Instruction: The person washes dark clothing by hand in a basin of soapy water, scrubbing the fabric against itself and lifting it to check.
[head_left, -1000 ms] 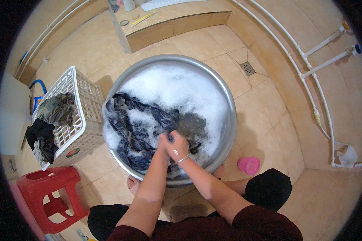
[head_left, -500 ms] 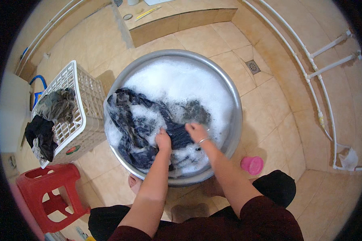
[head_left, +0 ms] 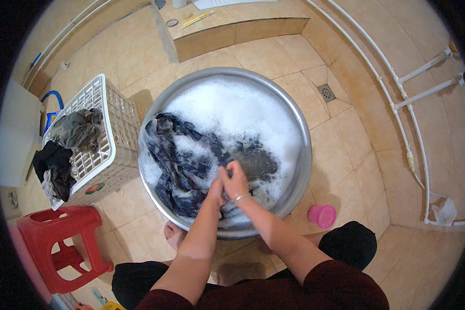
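hands: the left hand [head_left: 215, 190] and right hand [head_left: 237, 181], spread apart half a second ago, are pressed together again over the dark wet garment [head_left: 183, 168]
garment: the fold between the hands is bunched up again

Round red-green label [head_left: 94, 188] on white laundry basket [head_left: 111, 129] wall.

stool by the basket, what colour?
Red plastic stool, lower left of the head view, beside the white laundry basket.
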### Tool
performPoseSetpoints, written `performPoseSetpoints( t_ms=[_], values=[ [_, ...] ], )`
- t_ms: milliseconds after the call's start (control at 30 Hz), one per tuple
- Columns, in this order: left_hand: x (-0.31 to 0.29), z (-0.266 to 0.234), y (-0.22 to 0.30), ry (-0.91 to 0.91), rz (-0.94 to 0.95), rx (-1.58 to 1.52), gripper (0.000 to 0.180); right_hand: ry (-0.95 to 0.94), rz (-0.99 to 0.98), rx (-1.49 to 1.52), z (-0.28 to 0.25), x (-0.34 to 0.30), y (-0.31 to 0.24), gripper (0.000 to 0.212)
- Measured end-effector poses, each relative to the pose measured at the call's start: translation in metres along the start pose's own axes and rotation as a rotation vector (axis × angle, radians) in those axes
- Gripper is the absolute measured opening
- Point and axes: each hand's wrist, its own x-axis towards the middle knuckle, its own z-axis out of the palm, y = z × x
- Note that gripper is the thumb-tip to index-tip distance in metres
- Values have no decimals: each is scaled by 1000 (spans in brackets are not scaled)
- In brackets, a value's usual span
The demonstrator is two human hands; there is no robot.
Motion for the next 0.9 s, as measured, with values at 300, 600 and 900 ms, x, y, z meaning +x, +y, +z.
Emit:
performPoseSetpoints(
  t_ms=[300, 600, 900],
  values=[
    [-34, 68, 21, 276, 74, -119, 32, -95, -13, -351, -20, 24, 1, 36],
    [-32, 30, 42, -70, 9, -152, 30, -971, -373, -905, -60, -1, -43, 38],
    [-66, 72, 56, -256, 17, -532, 47, -221, 507, 4, -92, 28, 31, 54]
  ],
)
